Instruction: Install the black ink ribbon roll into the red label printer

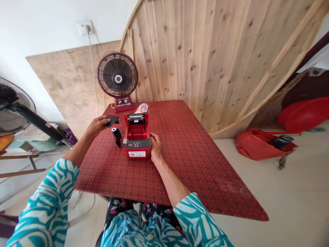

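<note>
The left grip [96, 126] pinches a black plastic piece [112, 120], while the right grip [156, 148] clasps a red receipt printer [137, 147], its lid [136, 120] open.

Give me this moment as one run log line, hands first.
left hand: holds flat black piece | right hand: on red plastic printer, lid open | nearby: black cylindrical roll, red patterned tabletop

Red table [180, 164], open receipt printer [137, 137], blk roll [116, 134], fan [117, 74]

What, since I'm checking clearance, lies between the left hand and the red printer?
Head view: a black roll stands between the left hand and printer.
</note>
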`<state>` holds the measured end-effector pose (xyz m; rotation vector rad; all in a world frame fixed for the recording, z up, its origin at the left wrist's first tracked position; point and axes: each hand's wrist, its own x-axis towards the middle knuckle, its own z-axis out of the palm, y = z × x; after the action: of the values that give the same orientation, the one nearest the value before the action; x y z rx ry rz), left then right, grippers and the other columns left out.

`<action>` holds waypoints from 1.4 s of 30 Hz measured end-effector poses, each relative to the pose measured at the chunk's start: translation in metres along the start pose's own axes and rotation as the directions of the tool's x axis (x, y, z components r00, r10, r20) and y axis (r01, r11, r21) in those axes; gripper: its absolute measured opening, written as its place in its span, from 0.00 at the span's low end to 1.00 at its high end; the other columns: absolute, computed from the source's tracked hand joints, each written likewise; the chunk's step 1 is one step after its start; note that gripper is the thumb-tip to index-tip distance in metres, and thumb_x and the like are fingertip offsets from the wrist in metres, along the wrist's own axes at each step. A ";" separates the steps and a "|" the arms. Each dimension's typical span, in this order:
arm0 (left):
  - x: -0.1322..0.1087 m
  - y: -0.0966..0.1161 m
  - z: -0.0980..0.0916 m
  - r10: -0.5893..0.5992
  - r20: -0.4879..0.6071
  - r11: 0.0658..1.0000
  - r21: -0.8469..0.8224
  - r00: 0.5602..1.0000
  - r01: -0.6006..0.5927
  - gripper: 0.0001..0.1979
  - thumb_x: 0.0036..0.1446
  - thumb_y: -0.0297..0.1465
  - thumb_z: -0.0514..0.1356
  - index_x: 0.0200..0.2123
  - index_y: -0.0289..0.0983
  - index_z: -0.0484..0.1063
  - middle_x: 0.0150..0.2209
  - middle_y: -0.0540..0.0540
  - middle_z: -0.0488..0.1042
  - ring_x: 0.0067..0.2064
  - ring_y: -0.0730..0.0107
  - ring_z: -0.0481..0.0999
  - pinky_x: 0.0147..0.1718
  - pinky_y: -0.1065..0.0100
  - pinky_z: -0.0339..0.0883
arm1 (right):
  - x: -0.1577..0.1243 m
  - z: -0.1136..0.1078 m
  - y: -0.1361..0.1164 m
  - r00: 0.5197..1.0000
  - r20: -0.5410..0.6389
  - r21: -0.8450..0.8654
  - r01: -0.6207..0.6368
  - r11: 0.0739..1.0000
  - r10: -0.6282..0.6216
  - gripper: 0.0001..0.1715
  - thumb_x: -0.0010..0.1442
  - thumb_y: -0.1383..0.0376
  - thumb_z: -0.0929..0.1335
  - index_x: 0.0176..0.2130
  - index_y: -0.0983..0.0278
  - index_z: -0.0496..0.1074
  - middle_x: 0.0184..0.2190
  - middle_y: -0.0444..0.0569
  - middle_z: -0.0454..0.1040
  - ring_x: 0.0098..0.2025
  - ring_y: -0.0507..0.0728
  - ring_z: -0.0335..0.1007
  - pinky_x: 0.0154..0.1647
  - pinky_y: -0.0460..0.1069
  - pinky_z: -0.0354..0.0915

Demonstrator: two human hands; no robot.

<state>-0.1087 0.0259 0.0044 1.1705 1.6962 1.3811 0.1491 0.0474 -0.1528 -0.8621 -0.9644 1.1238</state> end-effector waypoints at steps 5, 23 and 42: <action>-0.071 0.022 0.014 0.005 0.259 0.969 -0.240 0.966 0.060 0.21 0.39 0.40 0.76 0.36 0.36 0.77 0.30 0.48 0.80 0.28 0.71 0.76 0.30 0.69 0.71 | -0.012 0.000 -0.038 0.982 -0.007 -0.140 0.184 0.973 -0.187 0.23 0.62 0.49 0.64 0.50 0.59 0.74 0.51 0.52 0.78 0.54 0.61 0.73 0.59 0.60 0.67; -0.107 0.016 0.061 0.049 0.453 0.929 -0.347 0.890 0.126 0.23 0.49 0.51 0.67 0.38 0.38 0.77 0.37 0.42 0.81 0.34 0.62 0.81 0.38 0.59 0.76 | -0.037 0.005 -0.084 0.911 0.285 0.019 0.307 0.951 -0.300 0.23 0.65 0.49 0.67 0.54 0.56 0.70 0.47 0.51 0.81 0.46 0.58 0.79 0.48 0.57 0.76; -0.110 -0.008 0.024 0.032 0.115 0.916 -0.401 0.993 0.017 0.19 0.48 0.43 0.71 0.37 0.37 0.76 0.34 0.43 0.82 0.32 0.64 0.81 0.28 0.68 0.72 | -0.029 -0.004 -0.089 0.809 0.297 -0.308 0.585 0.750 -0.508 0.15 0.66 0.57 0.65 0.50 0.55 0.74 0.45 0.50 0.79 0.47 0.60 0.75 0.55 0.62 0.68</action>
<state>-0.0462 -0.0666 -0.0144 0.9996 1.2459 1.5401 0.1776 -0.0010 -0.0775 -0.7058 -1.5256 0.5071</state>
